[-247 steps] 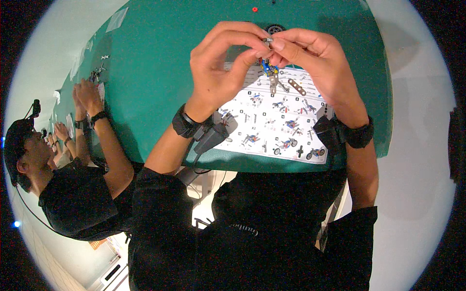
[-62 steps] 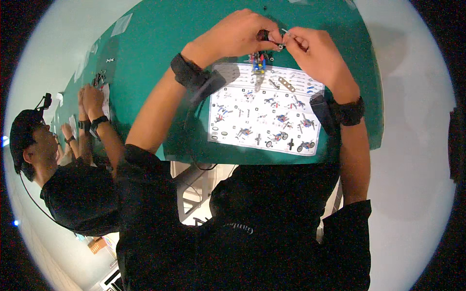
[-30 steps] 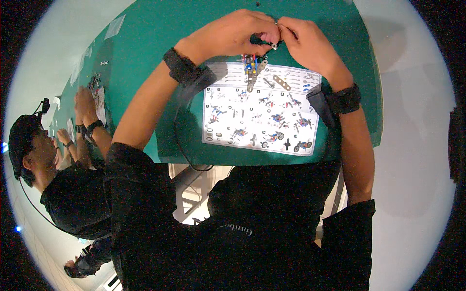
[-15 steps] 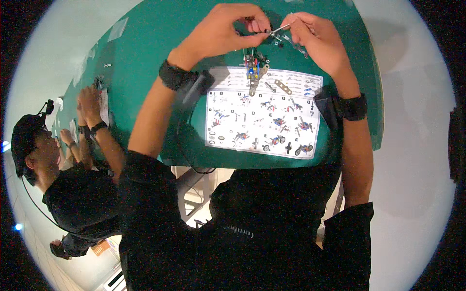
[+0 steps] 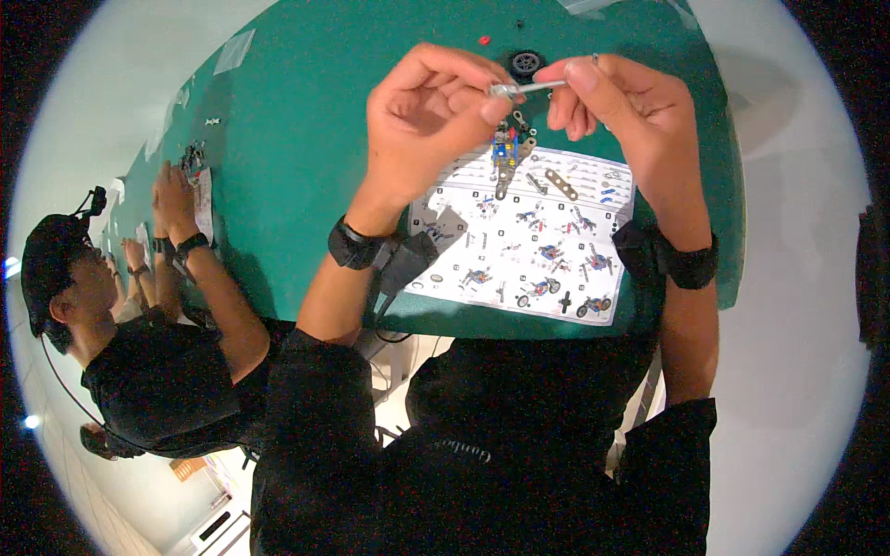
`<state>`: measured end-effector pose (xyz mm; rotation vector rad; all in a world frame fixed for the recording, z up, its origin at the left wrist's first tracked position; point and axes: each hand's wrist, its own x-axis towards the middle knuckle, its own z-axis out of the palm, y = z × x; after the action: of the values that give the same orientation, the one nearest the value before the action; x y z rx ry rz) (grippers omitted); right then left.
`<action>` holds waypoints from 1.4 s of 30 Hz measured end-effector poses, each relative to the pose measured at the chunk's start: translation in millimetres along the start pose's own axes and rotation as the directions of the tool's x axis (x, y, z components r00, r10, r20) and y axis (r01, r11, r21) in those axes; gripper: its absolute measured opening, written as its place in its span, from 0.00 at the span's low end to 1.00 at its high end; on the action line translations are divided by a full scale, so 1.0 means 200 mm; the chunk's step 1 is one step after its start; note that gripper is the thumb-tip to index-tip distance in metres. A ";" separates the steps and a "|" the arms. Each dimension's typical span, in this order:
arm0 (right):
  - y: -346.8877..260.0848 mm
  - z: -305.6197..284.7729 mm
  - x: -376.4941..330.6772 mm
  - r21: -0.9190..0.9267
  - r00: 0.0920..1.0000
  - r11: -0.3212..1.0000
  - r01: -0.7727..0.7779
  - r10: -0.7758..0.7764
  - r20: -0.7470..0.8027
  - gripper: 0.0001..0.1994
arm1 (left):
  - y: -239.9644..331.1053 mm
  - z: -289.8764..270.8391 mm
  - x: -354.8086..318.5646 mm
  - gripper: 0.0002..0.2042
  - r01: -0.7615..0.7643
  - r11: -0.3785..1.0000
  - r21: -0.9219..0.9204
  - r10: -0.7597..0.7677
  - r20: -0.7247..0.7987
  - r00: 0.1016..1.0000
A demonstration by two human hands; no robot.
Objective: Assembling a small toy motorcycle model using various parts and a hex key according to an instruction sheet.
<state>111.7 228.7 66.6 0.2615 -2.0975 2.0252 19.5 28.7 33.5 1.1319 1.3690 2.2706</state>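
Raised over the table, my left hand (image 5: 417,125) pinches a small silver metal part (image 5: 503,91) between thumb and fingers; its exact kind is too small to make out. My right hand (image 5: 640,111) grips a thin silver rod-shaped tool (image 5: 545,85) between thumb and forefinger. The tool's far end meets the part at my left fingertips. Below the hands, a partly built model (image 5: 504,153) of blue, red, yellow and metal pieces lies on the upper edge of a printed instruction sheet (image 5: 547,236). Some loose small parts beside it are partly hidden by my left hand.
A black toy wheel (image 5: 527,63) and a small red piece (image 5: 484,40) lie beyond my hands on the green table (image 5: 324,120). At the left, a person in black (image 5: 158,380) works with both hands over small parts (image 5: 193,156) and a sheet.
Both hands have come nearer and the left has turned to show its palm side. The wheel and red piece beyond them are now visible. The tool still meets the part at my left fingertips.
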 end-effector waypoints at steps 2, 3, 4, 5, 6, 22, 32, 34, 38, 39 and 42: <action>-0.01 0.02 0.00 0.005 1.000 1.000 -0.008 0.008 -0.001 0.14 | -0.01 0.01 -0.01 0.11 0.015 0.998 -0.067 -0.014 0.020 1.000; -0.01 0.03 0.00 0.011 1.000 1.000 -0.010 0.010 -0.003 0.14 | -0.01 0.01 -0.01 0.11 0.017 0.998 -0.068 -0.016 0.015 1.000; -0.01 0.04 0.00 0.011 1.000 1.000 -0.014 0.014 0.000 0.14 | -0.01 0.01 -0.02 0.11 0.025 0.996 -0.083 -0.024 0.013 1.000; -0.02 0.05 0.00 0.012 0.998 1.000 -0.028 0.029 -0.050 0.13 | -0.01 0.02 -0.02 0.11 0.032 0.995 -0.098 -0.031 0.012 0.999; -0.02 0.06 0.00 0.015 0.994 0.999 -0.039 0.040 -0.097 0.13 | -0.01 0.02 -0.03 0.11 0.031 0.995 -0.095 -0.031 0.006 1.000; -0.01 0.05 -0.01 -0.644 0.935 0.719 0.261 -0.355 -0.018 0.04 | 0.02 0.03 -0.05 0.10 0.175 0.982 0.069 -0.167 -0.112 0.980; 0.04 0.04 -0.01 -0.661 0.917 0.658 0.360 -0.380 0.120 0.05 | 0.06 0.02 -0.06 0.10 0.187 0.915 0.358 -0.179 -0.055 0.982; 0.05 0.05 -0.01 -0.629 0.910 0.676 0.383 -0.395 0.128 0.05 | 0.05 0.01 -0.06 0.10 0.179 0.918 0.355 -0.174 -0.048 0.984; 0.04 0.07 -0.03 -0.457 0.984 0.872 0.174 -0.174 0.043 0.07 | 0.04 0.02 -0.06 0.09 0.141 0.927 0.346 -0.139 -0.032 0.990; 0.03 0.08 -0.04 -0.391 0.998 0.918 0.061 -0.056 0.024 0.09 | 0.04 0.01 -0.06 0.09 0.141 0.928 0.345 -0.139 -0.032 0.990; 0.01 0.04 -0.03 -0.253 0.975 0.955 -0.154 0.188 0.116 0.14 | 0.03 -0.02 -0.04 0.08 0.036 0.865 0.501 -0.063 0.037 0.997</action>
<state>116.0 220.1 63.6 0.1896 -2.5078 1.8586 23.8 19.2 32.7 1.2667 2.0121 1.8764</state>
